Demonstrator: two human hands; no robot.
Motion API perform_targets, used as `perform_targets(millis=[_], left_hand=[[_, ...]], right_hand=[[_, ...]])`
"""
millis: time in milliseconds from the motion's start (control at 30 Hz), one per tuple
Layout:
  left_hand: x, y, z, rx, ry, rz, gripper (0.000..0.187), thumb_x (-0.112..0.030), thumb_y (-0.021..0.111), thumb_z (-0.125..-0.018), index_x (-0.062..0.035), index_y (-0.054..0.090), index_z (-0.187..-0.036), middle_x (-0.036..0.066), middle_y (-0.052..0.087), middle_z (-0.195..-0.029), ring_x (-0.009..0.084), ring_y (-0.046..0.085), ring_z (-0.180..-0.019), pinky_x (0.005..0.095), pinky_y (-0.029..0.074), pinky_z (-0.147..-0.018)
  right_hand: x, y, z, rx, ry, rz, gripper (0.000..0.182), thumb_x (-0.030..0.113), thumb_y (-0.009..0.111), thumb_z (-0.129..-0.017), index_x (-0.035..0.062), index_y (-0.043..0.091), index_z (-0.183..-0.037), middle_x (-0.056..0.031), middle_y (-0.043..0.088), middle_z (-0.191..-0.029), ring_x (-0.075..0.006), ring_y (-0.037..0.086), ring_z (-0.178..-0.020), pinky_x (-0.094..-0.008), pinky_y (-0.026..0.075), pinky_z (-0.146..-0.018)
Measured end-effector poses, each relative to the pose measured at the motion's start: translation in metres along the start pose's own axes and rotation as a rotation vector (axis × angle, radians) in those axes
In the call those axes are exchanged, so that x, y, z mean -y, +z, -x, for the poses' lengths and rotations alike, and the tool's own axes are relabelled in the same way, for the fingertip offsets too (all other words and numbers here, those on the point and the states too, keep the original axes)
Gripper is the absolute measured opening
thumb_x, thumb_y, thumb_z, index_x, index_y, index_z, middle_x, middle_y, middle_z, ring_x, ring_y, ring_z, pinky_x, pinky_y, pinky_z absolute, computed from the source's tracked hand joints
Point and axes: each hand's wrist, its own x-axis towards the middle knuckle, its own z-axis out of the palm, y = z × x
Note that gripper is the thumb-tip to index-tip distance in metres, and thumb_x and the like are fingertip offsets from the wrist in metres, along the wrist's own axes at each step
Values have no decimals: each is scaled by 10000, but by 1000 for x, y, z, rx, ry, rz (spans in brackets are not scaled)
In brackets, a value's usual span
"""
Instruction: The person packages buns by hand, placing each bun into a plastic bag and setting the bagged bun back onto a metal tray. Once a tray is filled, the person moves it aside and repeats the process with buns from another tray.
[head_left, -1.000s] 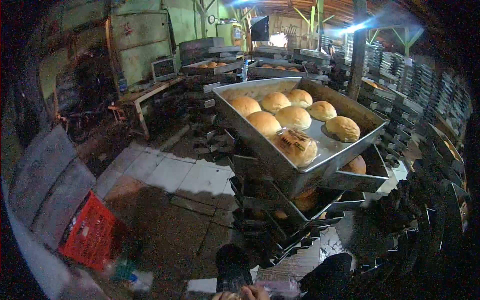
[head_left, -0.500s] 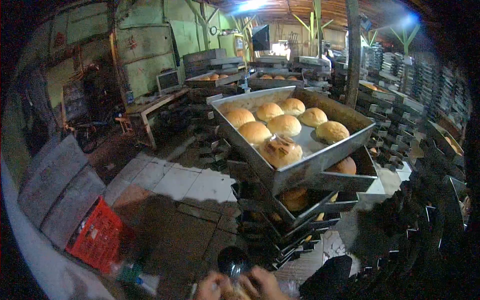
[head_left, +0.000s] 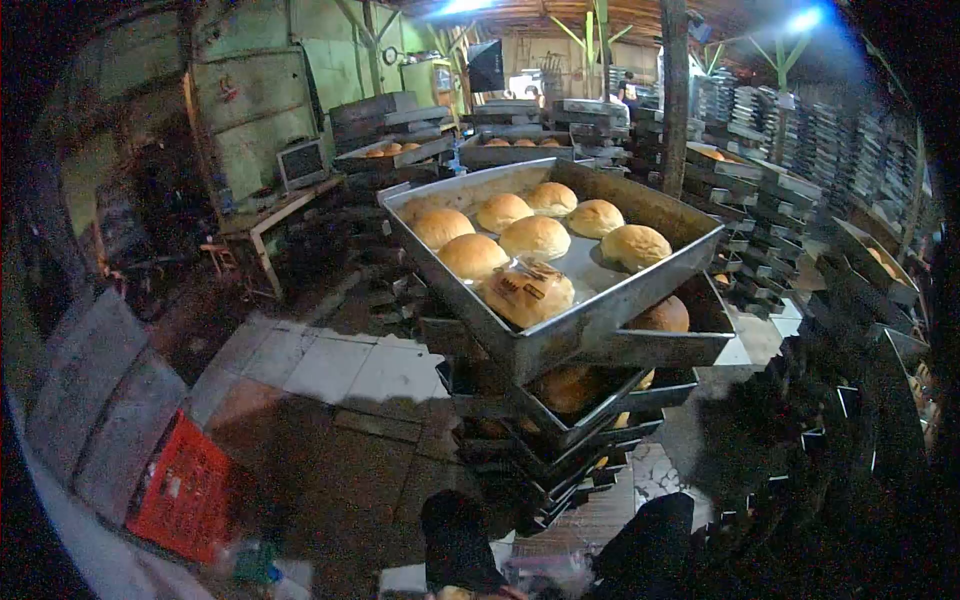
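Seven buns in top tray, one bagged, hands cropped at bottom edge, perhaps fingertips, grip unreadable

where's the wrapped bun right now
In the head view, the wrapped bun lies at the near corner of the top tray, just in front of the bare buns.

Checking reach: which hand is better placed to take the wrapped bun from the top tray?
Probably right: the wrapped bun and top tray lie slightly right of centre. Only a sliver of hand shows, so unsure.
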Motion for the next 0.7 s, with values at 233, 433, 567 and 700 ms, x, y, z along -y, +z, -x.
perform_targets(millis=[233, 433, 567, 700], left_hand=[[-101, 95, 20, -420, 139, 123, 370, -302, 362, -885, -32, 437, -1126, 81, 470, -995, 171, 443, -867, 336, 381, -762], [2, 43, -45, 27, 150, -46, 413, -318, 382, -873, -13, 422, -1149, 119, 454, -1113, 201, 439, -983, 320, 321, -892], [27, 74, -53, 23, 428, -312, 373, -237, 443, -858, -16, 430, -1159, 120, 487, -1095, 221, 468, -929, 328, 355, -841], [-17, 111, -42, 56, 350, -270, 286, -201, 506, -830, -34, 499, -1062, 85, 538, -966, 171, 509, -815, 309, 406, -723]], right_hand=[[-89, -211, -78, -661, 318, -123, 676, 300, 710, -626, 43, 346, -1134, -88, 447, -989, -221, 475, -923, -325, 414, -796], [-143, -358, -178, -787, 365, 35, 317, 205, 513, -795, -21, 468, -1012, -103, 499, -986, -223, 510, -884, -300, 419, -762], [-187, -290, -140, -1110, 407, 47, 330, 280, 472, -843, -38, 480, -930, -95, 506, -848, -156, 479, -791, -266, 391, -707], [-169, -68, -2, -854, 989, -146, 293, 212, 510, -781, -5, 479, -976, -105, 548, -836, -172, 512, -713, -297, 424, -619]])
